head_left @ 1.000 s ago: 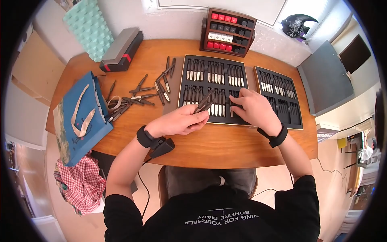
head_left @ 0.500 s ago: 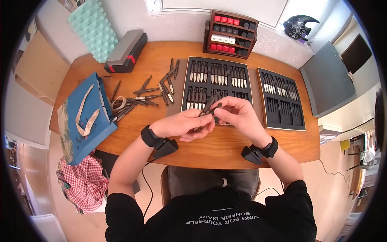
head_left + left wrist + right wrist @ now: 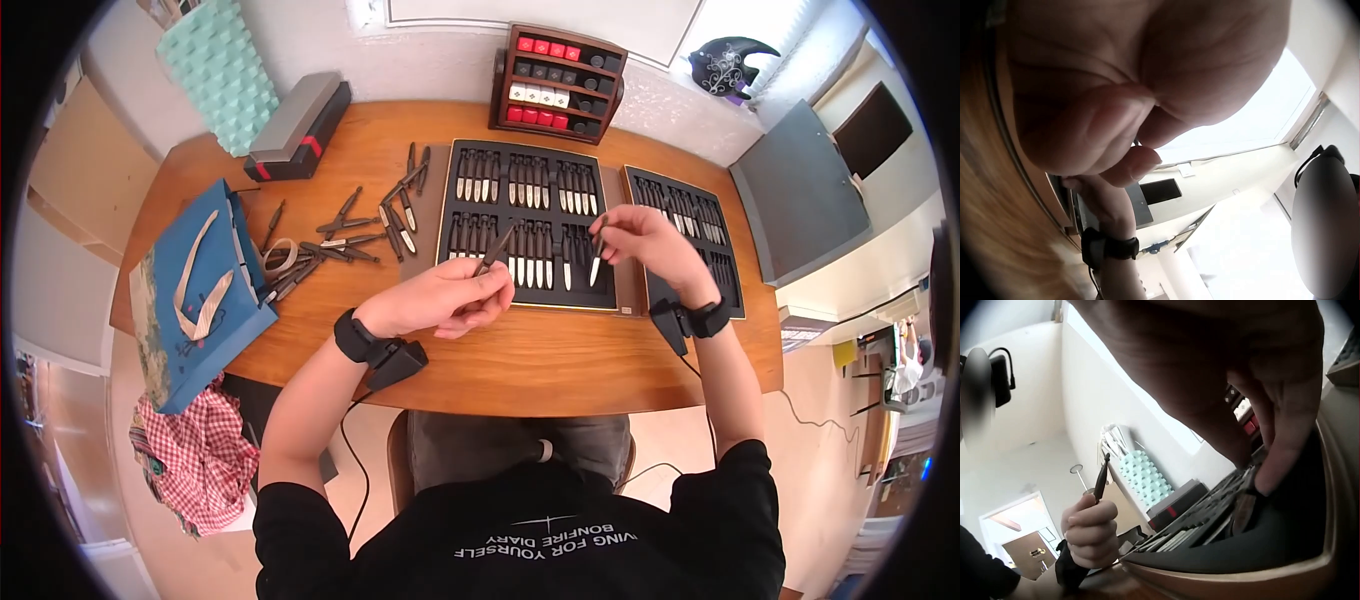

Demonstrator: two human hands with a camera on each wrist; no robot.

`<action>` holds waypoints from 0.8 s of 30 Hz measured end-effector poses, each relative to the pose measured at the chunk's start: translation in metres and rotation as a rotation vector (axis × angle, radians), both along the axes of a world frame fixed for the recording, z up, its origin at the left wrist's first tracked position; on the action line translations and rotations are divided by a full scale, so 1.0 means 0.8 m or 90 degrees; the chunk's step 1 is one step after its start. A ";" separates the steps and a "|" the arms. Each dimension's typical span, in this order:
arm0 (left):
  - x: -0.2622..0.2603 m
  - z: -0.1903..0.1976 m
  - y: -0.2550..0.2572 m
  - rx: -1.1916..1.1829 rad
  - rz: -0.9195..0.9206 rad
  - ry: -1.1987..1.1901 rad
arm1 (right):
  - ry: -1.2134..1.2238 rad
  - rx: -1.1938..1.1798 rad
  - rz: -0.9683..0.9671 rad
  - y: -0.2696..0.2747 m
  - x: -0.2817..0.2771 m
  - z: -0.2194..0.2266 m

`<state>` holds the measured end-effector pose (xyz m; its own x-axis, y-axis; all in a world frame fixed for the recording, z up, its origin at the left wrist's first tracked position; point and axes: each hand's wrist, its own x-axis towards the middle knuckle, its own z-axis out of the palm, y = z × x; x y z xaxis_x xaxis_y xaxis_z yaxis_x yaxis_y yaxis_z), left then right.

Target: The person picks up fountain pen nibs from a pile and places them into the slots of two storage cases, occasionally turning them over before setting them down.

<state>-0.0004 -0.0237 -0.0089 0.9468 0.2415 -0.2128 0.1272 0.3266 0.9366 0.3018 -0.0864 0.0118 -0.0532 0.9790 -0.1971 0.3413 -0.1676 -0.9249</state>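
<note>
My left hand (image 3: 450, 297) pinches a dark, slim-handled knife-like piece (image 3: 495, 250) that points up over the near edge of the black tray (image 3: 590, 295). In the right wrist view that piece (image 3: 1102, 478) shows a small knob at its top end. Above the tray's near right part, my right hand (image 3: 645, 245) holds another piece by its dark end, its silver blade (image 3: 595, 272) pointing down. The left wrist view has mostly the left palm (image 3: 1097, 75), which hides what it grips. Rows of matching pieces (image 3: 528, 180) lie in the tray's compartments.
Right of the tray stands a second black tray (image 3: 735, 280), partly filled. Loose dark pieces (image 3: 345, 240) lie heaped at left beside a blue paper bag (image 3: 205, 290). A grey-and-black box (image 3: 300, 125) and a wooden rack of dice-like cubes (image 3: 550, 85) stand behind.
My hands met over the tray half a second ago, the right fingers at the pieces in the left hand. The right hand has since moved right with one piece; the left stays nearly in place.
</note>
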 end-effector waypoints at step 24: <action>0.000 0.001 -0.002 0.050 -0.025 0.015 | -0.393 0.168 -0.078 -0.026 -0.055 -0.014</action>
